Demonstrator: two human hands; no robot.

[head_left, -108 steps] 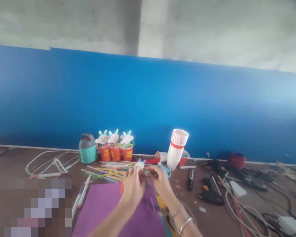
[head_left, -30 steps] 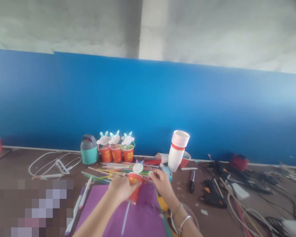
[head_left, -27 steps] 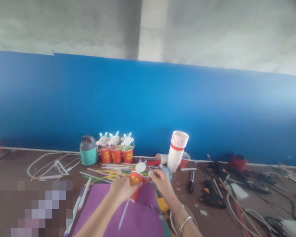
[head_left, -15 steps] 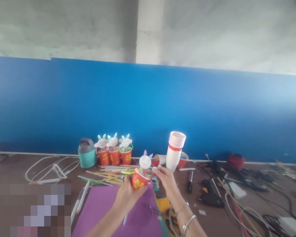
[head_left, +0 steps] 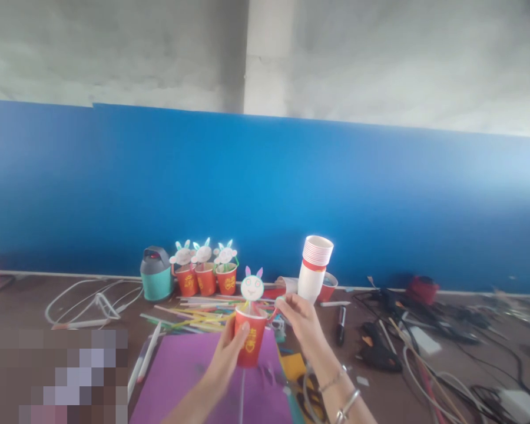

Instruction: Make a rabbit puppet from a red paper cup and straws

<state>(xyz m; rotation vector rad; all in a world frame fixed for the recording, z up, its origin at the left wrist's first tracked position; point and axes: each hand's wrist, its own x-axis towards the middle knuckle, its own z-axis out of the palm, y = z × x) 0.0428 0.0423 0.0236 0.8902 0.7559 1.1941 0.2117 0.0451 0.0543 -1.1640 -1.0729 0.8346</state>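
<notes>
My left hand (head_left: 229,353) wraps round a red paper cup (head_left: 251,335) with yellow characters, held upright above the purple sheet (head_left: 176,377). A round white paper face (head_left: 252,288) with purple ears rises out of the cup. At the cup's right side, my right hand (head_left: 299,315) is closed in a pinch on the end of a thin reddish strip (head_left: 272,315) that sticks out from the cup. What lies right between those fingertips is mostly hidden.
Behind stand several red cups with rabbit faces (head_left: 205,280), a teal container (head_left: 156,277) and a stack of white paper cups (head_left: 314,265). Coloured strips (head_left: 198,318) lie across the table. At right are a marker (head_left: 340,325), a black glue gun (head_left: 380,350) and tangled cables (head_left: 463,353).
The cup has turned from tilted to upright in my left hand, and its face has shifted left. My right hand has moved slightly right, still pinching.
</notes>
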